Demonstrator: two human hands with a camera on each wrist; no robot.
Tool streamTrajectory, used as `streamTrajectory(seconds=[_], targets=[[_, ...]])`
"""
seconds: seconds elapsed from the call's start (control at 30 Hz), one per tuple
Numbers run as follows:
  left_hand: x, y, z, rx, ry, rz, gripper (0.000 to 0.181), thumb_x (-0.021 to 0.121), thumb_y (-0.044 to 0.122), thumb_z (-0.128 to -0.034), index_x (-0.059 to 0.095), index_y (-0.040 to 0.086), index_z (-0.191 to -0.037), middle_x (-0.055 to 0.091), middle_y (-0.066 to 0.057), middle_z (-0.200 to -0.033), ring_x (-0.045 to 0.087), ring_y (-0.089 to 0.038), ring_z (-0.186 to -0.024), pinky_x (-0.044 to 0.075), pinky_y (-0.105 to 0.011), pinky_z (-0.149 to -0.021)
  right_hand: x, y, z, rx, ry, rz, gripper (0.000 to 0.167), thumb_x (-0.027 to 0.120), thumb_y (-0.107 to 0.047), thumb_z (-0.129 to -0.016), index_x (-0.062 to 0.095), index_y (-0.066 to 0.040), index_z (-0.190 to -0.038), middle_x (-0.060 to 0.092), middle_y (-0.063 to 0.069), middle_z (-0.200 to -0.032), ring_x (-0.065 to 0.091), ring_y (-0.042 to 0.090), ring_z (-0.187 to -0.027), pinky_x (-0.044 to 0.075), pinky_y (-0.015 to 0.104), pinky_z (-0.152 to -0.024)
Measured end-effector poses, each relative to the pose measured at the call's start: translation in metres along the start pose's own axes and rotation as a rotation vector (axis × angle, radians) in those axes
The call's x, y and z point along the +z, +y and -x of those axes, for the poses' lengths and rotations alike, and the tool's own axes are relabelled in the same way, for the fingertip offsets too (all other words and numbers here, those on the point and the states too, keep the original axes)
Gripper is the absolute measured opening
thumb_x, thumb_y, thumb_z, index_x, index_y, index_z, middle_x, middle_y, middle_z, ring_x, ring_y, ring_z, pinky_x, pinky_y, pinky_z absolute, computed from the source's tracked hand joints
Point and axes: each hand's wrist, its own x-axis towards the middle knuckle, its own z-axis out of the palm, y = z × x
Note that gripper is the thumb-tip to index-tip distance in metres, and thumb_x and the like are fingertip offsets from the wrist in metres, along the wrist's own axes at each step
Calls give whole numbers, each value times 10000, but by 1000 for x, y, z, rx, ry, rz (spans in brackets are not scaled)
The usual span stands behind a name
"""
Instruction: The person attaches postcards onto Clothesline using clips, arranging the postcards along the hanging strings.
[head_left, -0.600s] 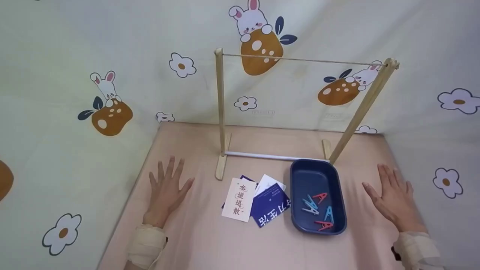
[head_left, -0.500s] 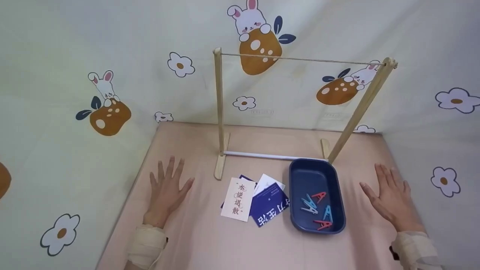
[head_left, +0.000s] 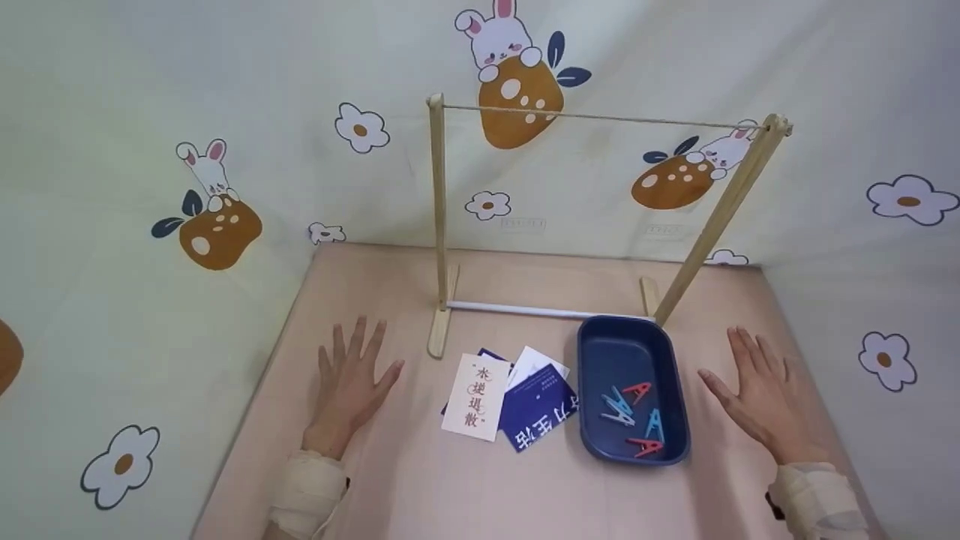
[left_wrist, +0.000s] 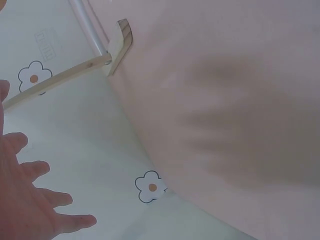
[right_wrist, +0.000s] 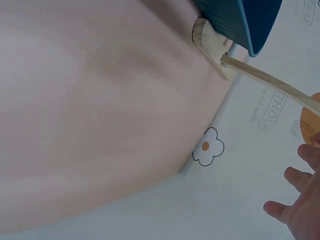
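My left hand (head_left: 351,390) is spread over the pink surface, left of the cards, and holds nothing. A white card (head_left: 475,397) with red characters overlaps a dark blue card (head_left: 536,409) with white lettering; another white card (head_left: 531,361) lies partly hidden behind them. To their right stands a dark blue basin (head_left: 619,360) with several clothespins inside, among them a red clothespin (head_left: 637,392) and a blue clothespin (head_left: 655,424). Right of the basin, my right hand (head_left: 761,397) extends its fingers, also holding nothing. Both wrist views show fingers spread apart from any object.
A wooden frame stands behind the basin and cards, with a left post (head_left: 439,202), a right post (head_left: 720,221), a string (head_left: 600,117) across the top and a white rod (head_left: 525,309) low down. Fabric walls with printed rabbits and flowers enclose the pink surface (head_left: 465,495).
Both hands have moved inward, the left one to the right and the right one to the left. Cards, basin and frame stay in place; the head view shifts slightly.
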Motion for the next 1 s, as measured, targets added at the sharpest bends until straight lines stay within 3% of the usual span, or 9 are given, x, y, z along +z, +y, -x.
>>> streamTrajectory(seconds=[0.27, 0.43, 0.63, 0.77, 0.9, 1.0], targets=[[7, 16, 3, 25, 10, -11, 728, 548, 517, -978, 313, 175, -1576, 199, -161, -1672, 108, -506, -1524, 122, -748, -1181, 2, -14, -3, -42, 16, 6, 858, 556, -524, -977, 213, -18, -1579, 269, 265, -1610, 203, 486, -1479, 95, 756, -1146], [12, 25, 6, 0, 0, 23, 728, 547, 520, -980, 301, 191, -1582, 194, -137, -1678, 116, -476, -1534, 139, -704, -1208, 8, -23, -3, -59, 12, 9, 851, 573, -512, -970, 230, -24, -1578, 275, 258, -1613, 223, 483, -1469, 102, 742, -1151], [20, 38, 12, 1, 10, 29, 723, 519, 535, -995, 283, 197, -1588, 249, -124, -1665, 306, -413, -1496, 248, -642, -1209, 16, -30, 2, -52, 2, -9, 864, 603, -518, -949, 263, -16, -1565, 295, 271, -1600, 241, 491, -1460, 109, 737, -1160], [28, 48, 15, 18, 35, 121, 706, 558, 478, -993, 305, 177, -1579, 317, -135, -1634, 398, -383, -1445, 323, -600, -1186, 21, -37, 4, -72, 11, 3, 854, 635, -503, -934, 313, 3, -1542, 333, 279, -1579, 273, 487, -1451, 130, 729, -1159], [34, 54, 15, 3, 42, 248, 680, 595, 390, -993, 323, 155, -1570, 348, -143, -1614, 401, -380, -1438, 360, -607, -1151, 25, -45, 2, -115, 25, 14, 840, 672, -472, -917, 351, 16, -1521, 371, 277, -1558, 309, 470, -1440, 160, 720, -1154], [36, 59, 16, -3, 32, 293, 674, 597, 362, -996, 322, 137, -1568, 352, -146, -1610, 390, -379, -1445, 362, -614, -1143, 28, -51, 0, -155, 38, 20, 822, 703, -435, -902, 374, 11, -1509, 390, 268, -1548, 337, 456, -1429, 182, 718, -1147]])
